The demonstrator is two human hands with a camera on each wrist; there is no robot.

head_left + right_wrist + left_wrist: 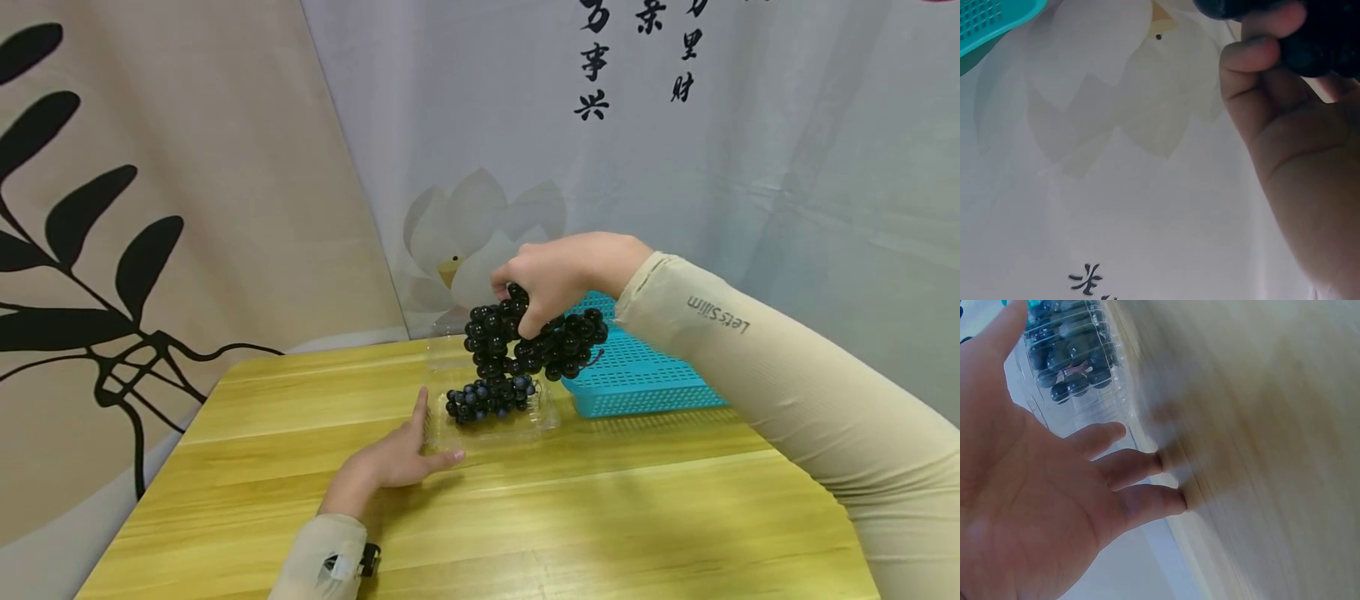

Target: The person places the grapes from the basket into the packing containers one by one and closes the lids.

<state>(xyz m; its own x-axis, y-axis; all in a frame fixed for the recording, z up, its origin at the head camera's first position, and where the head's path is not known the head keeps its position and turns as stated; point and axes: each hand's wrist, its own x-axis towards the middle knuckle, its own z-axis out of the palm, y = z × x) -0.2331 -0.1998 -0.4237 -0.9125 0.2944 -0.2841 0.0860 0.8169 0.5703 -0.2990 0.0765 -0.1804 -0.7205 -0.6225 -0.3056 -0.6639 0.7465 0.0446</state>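
Note:
My right hand [558, 271] grips a bunch of black grapes [491, 333] from above. The bunch hangs over a clear plastic container [487, 437], its lower end overlapping the grapes inside in the head view. Within that container lies another bunch of dark bluish grapes [480, 402]. My left hand [397, 457] is at the container's left side, thumb and fingers spread, fingertips right by its wall. In the left wrist view the left palm [1041, 506] faces the camera, and grapes [1069, 356] show through the ribbed clear wall. Curled right-hand fingers [1250, 59] hold dark grapes in the right wrist view.
A turquoise perforated basket [637, 400] stands at the back right, partly behind the right arm. The wooden table [600, 517] ends at a pale curtain [675, 183] with printed characters and a flower. The container's clear lid [446, 350] stands raised at the back.

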